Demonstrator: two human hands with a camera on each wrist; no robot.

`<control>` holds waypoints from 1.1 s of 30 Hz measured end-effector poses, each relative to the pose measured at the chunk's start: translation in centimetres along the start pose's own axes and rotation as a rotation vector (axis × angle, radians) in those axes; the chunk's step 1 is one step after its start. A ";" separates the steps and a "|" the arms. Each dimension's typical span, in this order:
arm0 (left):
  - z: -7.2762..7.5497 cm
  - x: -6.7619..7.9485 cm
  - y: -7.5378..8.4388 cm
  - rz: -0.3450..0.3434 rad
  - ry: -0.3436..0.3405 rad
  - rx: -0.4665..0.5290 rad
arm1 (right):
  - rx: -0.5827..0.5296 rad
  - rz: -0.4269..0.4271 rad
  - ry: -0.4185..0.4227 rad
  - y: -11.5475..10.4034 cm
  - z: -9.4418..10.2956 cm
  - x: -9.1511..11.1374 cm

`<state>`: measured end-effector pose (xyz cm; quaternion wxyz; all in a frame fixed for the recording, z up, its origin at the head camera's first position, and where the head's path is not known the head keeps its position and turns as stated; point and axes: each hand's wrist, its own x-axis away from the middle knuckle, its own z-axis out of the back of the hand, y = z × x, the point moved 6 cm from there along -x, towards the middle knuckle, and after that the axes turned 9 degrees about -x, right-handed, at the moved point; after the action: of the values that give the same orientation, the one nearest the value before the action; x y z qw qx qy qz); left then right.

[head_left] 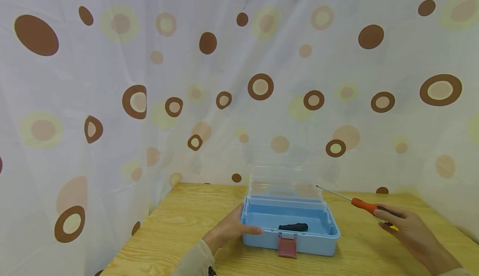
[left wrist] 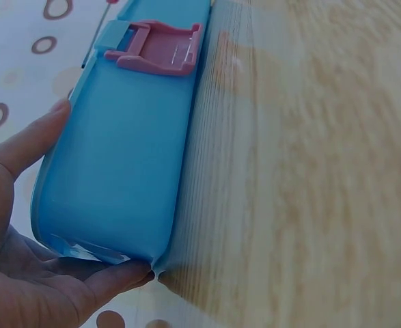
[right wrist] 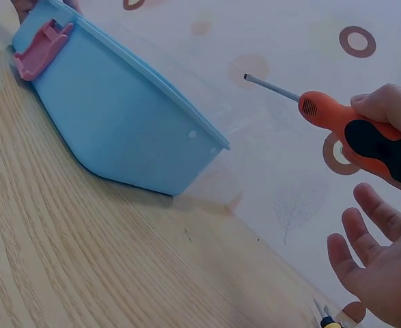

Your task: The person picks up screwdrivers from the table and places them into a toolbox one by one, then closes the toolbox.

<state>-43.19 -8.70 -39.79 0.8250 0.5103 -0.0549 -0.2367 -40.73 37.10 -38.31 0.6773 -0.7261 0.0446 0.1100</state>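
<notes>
A light-blue plastic toolbox [head_left: 322, 247] stands on the table with its clear lid [head_left: 286, 186] raised at the back. Its pink latch [head_left: 287, 247] hangs down in front. Inside lies a screwdriver with a black handle [head_left: 293, 227]. My left hand [head_left: 230, 228] grips the box's left end, thumb at the front rim and other fingers along the side. To the right of the box, my right hand [head_left: 413, 234] holds an orange-and-black screwdriver [right wrist: 326, 115] by the handle. Its flat tip points left, and thumb and index finger pinch it while the other fingers extend loosely.
A tool with a yellow-and-black handle and metal prongs [right wrist: 331, 322] shows under the right hand, mostly hidden. The wooden table [head_left: 179, 234] meets a white curtain [head_left: 232, 68] with brown circles behind it and to the left.
</notes>
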 end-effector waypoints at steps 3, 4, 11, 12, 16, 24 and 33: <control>0.0 0.1 0.0 0.004 0.001 -0.007 | 0.023 0.001 -0.018 -0.1 -0.5 -0.1; 0.1 0.1 0.0 0.005 0.002 -0.008 | 0.020 0.000 -0.017 -0.1 -0.6 -0.2; 0.1 0.1 -0.1 0.011 0.008 -0.017 | -0.051 -0.001 -0.093 -0.1 -1.4 -0.6; 0.0 0.1 -0.1 0.014 0.010 -0.020 | -0.052 0.009 -0.103 -0.2 -1.6 -0.6; 0.1 0.1 -0.2 0.017 0.016 -0.017 | -0.016 0.044 -0.122 -0.3 -2.1 -0.8; 0.1 0.0 -0.2 0.020 0.012 -0.010 | 0.129 0.047 -0.098 -0.2 -2.9 -1.2; 0.0 0.0 -0.3 0.042 0.024 -0.022 | 0.185 0.013 -0.098 0.3 -3.9 -1.8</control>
<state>-43.30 -8.81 -40.01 0.8359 0.5027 -0.0531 -0.2138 -42.14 33.08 -37.96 0.7422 -0.6537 0.0262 0.1454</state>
